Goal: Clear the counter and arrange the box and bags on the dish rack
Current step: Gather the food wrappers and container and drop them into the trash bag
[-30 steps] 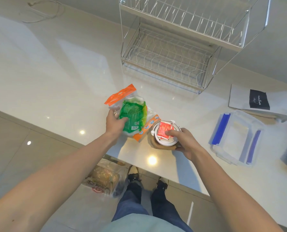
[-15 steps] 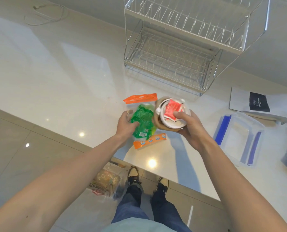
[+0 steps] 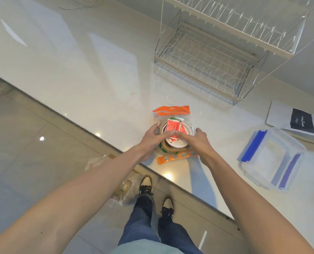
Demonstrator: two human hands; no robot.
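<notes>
Both hands meet over one small stack near the bench point(image 3: 79, 74) edge: the left hand point(image 3: 150, 139) curls round the near-left side of a round white-lidded cup point(image 3: 176, 138) with its thumb pressed on the lid, and the right hand point(image 3: 198, 142) holds the opposite side, a finger laid across the red sachet point(image 3: 174, 128) on top. So each grip is closed on the cup, which sits on the green snack bag point(image 3: 170, 111) whose orange ends stick out beyond and before the fingers. The risk, as I judge it, lies in the layering: the sachet is loose and may slide off if the pressing finger lifts, and the slippery bag underneath could slip free or drag off the close bench edge toward the floor, where another bag point(image 3: 123, 191) already lies. The dish rack point(image 3: 207, 57) stands well beyond both grips, so carrying it tilted invites a spill. The clear box point(image 3: 269, 158) and the white pouch point(image 3: 297, 120) wait untouched to the right of the right grip
</notes>
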